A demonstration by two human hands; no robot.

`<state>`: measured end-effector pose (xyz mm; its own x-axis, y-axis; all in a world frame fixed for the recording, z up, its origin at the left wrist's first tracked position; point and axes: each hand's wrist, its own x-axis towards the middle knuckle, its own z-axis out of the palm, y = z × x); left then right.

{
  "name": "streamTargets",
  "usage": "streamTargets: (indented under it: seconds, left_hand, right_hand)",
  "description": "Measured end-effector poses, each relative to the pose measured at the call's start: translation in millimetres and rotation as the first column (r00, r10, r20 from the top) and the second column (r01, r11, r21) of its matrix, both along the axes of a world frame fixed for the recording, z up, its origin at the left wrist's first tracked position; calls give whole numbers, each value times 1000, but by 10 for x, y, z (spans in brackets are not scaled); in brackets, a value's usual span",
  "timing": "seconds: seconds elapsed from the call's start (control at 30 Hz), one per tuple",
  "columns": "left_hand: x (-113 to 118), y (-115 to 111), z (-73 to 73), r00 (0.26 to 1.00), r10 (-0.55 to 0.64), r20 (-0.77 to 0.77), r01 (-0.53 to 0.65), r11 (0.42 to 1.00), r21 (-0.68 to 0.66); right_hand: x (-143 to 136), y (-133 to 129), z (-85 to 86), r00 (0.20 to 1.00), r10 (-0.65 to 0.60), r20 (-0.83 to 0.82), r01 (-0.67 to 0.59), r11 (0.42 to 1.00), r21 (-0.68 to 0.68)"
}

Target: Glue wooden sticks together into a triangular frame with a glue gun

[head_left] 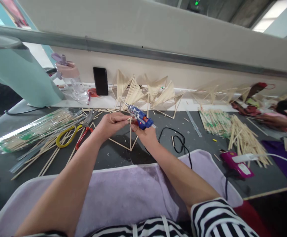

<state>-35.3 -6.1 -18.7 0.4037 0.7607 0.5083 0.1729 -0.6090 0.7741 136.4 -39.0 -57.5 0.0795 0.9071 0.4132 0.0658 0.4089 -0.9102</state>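
My right hand [146,135] is wrapped round a blue hot glue gun [143,121], its nozzle pointing up and left. White residue coats the front of the gun. My left hand [110,125] pinches the top of a small frame of thin wooden sticks [131,140], just left of the gun. One upright stick of this frame runs down to a corner low on the dark table. Behind my hands stand finished-looking stick models [133,92] with fanned, twisted surfaces, leaning near the wall. Part of the frame is hidden by my hands.
Yellow-handled scissors [68,135], red-handled pliers [83,138] and bagged sticks [39,128] lie left. A black cord [180,141], a clear ruler [194,123], loose sticks [247,141] and a magenta power strip [237,164] are right. A phone [100,81] leans on the wall. Another person's arm [276,121] reaches in at right.
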Motion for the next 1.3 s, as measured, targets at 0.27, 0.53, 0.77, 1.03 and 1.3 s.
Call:
streamTargets:
  seconds: [0.27, 0.53, 0.77, 1.03, 1.3]
  left_hand:
    - [-8, 2, -2, 1000, 4, -9, -4, 1000, 7]
    - [-3, -2, -5, 1000, 7, 15, -7, 1000, -5]
    - [-8, 4, -10, 1000, 4, 20, -4, 1000, -29]
    - [-5, 12, -19, 1000, 18, 8, -18, 999, -41]
    - [2, 16, -26, 999, 41, -1, -41, 999, -26]
  right_hand:
    - [6, -1, 10, 1000, -4, 8, 4, 1000, -16]
    - [7, 14, -37, 1000, -1, 0, 1, 1000, -11]
    - [30, 11, -45, 996, -24, 81, 23, 1000, 15]
    - [34, -8, -11, 993, -42, 115, 38, 998, 40]
    - [49, 7, -48, 988, -39, 148, 37, 999, 17]
